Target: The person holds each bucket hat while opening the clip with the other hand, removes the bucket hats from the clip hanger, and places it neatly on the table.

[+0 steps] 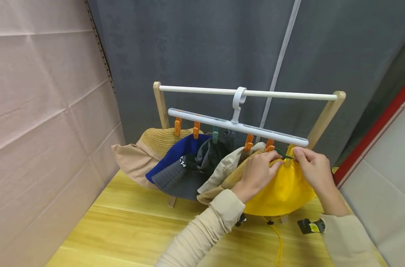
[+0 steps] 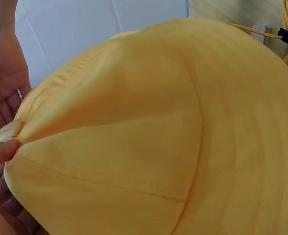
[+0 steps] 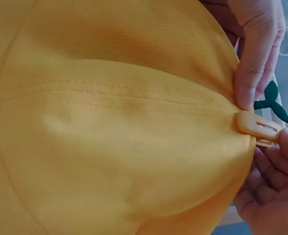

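A yellow bucket hat (image 1: 279,193) hangs under the right end of a white clip hanger (image 1: 237,127). My left hand (image 1: 258,172) pinches the gathered top of its crown, thumb and fingertips close to the green leaf sprout (image 3: 273,104). In the right wrist view, a yellow clip (image 3: 254,124) sits over the crown's tip. My right hand (image 1: 317,168) pinches that clip's outer end between thumb and curled fingers, just below the hanger bar. The yellow hat fills most of both wrist views, and the far side of the clip is hidden.
Other hats hang left of the yellow one: straw-and-beige (image 1: 159,142), blue (image 1: 179,148), dark grey (image 1: 179,180) and cream (image 1: 222,168), with orange clips (image 1: 196,130) and a green clip (image 1: 215,135). The hanger hooks on a white rod (image 1: 289,95) above a wooden table (image 1: 122,215).
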Demonstrator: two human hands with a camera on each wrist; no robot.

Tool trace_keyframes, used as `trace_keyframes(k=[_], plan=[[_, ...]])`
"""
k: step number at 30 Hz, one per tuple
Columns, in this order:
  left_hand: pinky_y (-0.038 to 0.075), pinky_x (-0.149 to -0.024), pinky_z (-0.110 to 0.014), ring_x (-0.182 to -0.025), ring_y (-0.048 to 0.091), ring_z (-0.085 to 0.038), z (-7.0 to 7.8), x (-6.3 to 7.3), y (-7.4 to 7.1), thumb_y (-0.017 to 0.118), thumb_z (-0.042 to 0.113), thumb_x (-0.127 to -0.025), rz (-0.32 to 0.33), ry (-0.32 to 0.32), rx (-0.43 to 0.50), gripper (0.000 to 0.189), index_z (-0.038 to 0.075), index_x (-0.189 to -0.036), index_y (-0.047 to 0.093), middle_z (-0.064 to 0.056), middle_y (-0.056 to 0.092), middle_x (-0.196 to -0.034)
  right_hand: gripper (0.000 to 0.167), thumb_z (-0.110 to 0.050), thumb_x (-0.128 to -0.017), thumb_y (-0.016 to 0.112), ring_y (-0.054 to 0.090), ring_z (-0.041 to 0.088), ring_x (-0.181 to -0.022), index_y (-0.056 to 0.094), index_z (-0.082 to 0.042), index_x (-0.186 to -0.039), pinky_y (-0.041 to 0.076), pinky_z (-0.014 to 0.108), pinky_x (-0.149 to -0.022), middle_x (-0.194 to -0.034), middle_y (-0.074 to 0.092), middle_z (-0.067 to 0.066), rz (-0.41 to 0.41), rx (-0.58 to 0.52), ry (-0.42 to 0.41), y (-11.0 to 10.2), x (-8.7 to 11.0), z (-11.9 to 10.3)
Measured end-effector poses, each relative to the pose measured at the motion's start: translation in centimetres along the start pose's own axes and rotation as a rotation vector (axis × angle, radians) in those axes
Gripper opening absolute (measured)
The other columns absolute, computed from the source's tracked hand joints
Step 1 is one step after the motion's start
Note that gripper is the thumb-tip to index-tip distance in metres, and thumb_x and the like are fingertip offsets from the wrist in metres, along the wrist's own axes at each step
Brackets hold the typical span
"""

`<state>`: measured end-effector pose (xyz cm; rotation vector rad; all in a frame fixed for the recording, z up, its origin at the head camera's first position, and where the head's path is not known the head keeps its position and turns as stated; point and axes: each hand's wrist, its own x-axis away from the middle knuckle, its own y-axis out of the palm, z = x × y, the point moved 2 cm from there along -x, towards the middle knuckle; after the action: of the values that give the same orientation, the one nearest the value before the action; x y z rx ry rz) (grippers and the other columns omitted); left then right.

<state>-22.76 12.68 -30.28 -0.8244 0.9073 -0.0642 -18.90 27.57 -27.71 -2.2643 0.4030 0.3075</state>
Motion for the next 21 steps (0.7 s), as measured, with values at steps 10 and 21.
trace_keyframes(k=[10,21], plan=[[0.037,-0.061,-0.007,-0.068,0.055,-0.002,-0.16,-0.01,-0.32,0.057,0.032,-0.093,-0.056,0.019,0.012,0.019,0.019,-0.099,0.069,0.009,0.070,-0.091,0.058,-0.048,-0.094,0.040,0.057,0.028,-0.095,0.057,-0.002,-0.125,0.039,0.003,-0.067,-0.113,0.062,0.025,0.069,-0.080,0.166,0.53,-0.75,-0.12],[0.041,-0.066,-0.010,-0.072,0.056,-0.002,-0.72,-0.02,-0.71,0.058,0.031,-0.092,-0.106,0.014,0.015,0.016,0.019,-0.093,0.068,0.009,0.069,-0.089,0.065,-0.052,-0.095,0.030,0.056,0.025,-0.095,0.043,-0.005,-0.138,0.043,0.051,-0.095,-0.117,0.058,0.025,-0.048,-0.093,0.135,0.15,-0.90,0.08]])
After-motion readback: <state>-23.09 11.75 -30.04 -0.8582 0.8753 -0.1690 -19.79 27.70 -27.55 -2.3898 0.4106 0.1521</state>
